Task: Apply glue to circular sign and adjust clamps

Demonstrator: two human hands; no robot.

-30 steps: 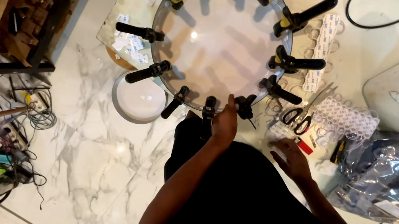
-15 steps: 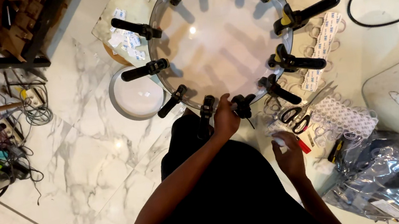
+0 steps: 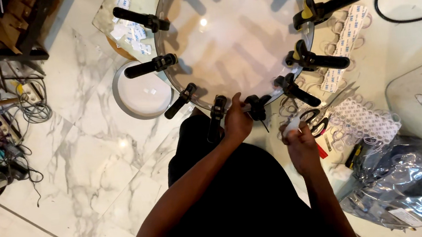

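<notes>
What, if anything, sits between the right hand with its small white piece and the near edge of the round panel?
Nothing visible blocks it. The right hand holds a small white piece just short of the round panel; black clamps flank the open gap, and scissors lie off to the right.

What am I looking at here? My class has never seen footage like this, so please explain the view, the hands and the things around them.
The one view comes from a camera worn on a person's head, looking down at their own bare hands. The left hand rests on the near rim of a round disc ringed with black clamps. The right hand holds a small white piece in its fingers. Beside it on the marble floor lie scissors, sheets of white pads, a white lid and a plastic bag.
</notes>
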